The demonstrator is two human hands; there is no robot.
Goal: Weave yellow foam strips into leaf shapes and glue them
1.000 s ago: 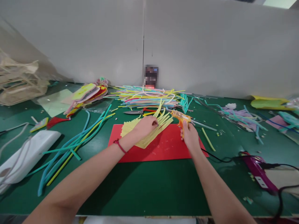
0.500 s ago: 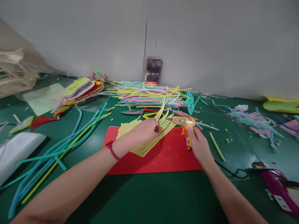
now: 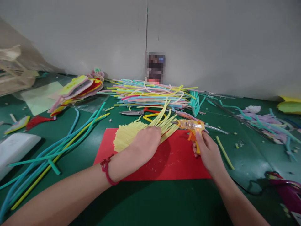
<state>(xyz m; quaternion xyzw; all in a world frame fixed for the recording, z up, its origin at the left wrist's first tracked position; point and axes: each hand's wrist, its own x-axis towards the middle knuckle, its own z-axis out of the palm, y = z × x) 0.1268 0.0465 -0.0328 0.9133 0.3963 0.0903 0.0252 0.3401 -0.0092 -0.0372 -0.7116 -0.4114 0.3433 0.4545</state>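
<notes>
Yellow strips (image 3: pixel 128 133): laid side by side in a slanted mat on the left and middle of the red sheet (image 3: pixel 164 166), their loose ends fanning to the far right.
Left hand (image 3: pixel 148 141): on top of the mat, knuckles up, fingers curled under; the fingertips are hidden, so I cannot tell whether they pinch a strip.
Bracelet (image 3: pixel 108 171): dark red cord around the left wrist.
Right hand (image 3: pixel 208 149): fingers wrapped around the handle of the glue gun (image 3: pixel 191 124), above the right part of the red sheet.
Nozzle: points left at the fanned ends; I cannot tell whether it touches them.
Cord (image 3: pixel 246 191): black, lying to the right of the right forearm.
Scissors (image 3: pixel 134 112): beyond the mat, blades to the left, red and yellow handles partly behind the strips.
Coloured stems (image 3: pixel 152 94): a heaped bunch on the far side, along the grey wall (image 3: pixel 211 37).
Loose stems (image 3: pixel 58 150): blue, green and yellow, crossing each other left of the red sheet.
Red tassel (image 3: pixel 39 121): far left, beyond the white box (image 3: pixel 18 150).
Single yellow stem (image 3: pixel 225 153): right of the right hand, on the green table (image 3: pixel 150 204).
</notes>
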